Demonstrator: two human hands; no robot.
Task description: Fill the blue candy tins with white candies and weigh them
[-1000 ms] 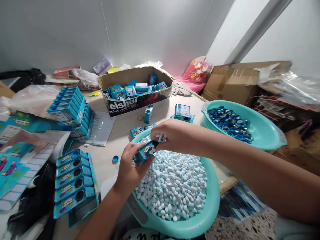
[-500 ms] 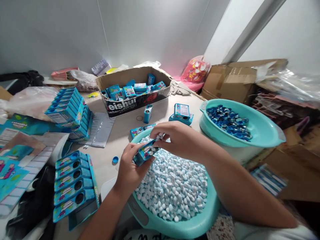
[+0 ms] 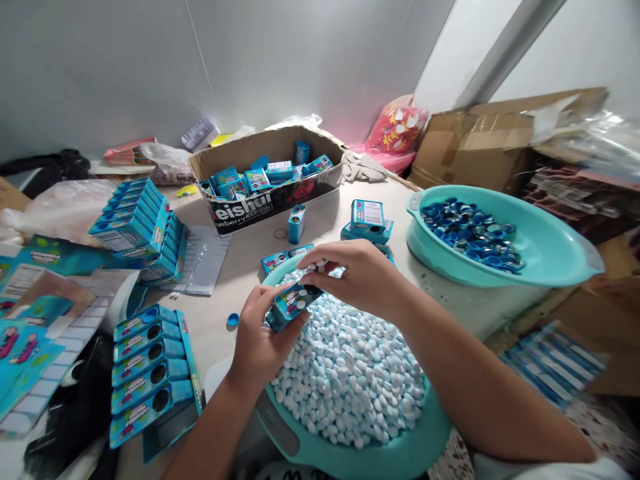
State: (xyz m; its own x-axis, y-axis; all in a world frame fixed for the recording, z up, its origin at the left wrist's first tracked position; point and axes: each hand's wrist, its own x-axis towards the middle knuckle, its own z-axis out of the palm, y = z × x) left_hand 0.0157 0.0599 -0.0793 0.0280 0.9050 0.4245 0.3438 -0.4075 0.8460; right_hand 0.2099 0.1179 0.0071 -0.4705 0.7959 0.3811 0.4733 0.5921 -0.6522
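Left hand (image 3: 257, 331): gripping a blue candy box (image 3: 289, 307) between fingers and thumb.
Right hand (image 3: 353, 272): pinching small white candies (image 3: 319, 265) at the box's open hole.
Candy box: leaning above the candy-filled turquoise basin (image 3: 436, 437).
Blue caps (image 3: 470, 233): lying in a second basin (image 3: 555, 260) to the right.

The right hand (image 3: 353, 270) partly hides the open candy box (image 3: 289, 307); the bottom edge crops lettering (image 3: 296, 475) beneath the turquoise basin (image 3: 400, 457).
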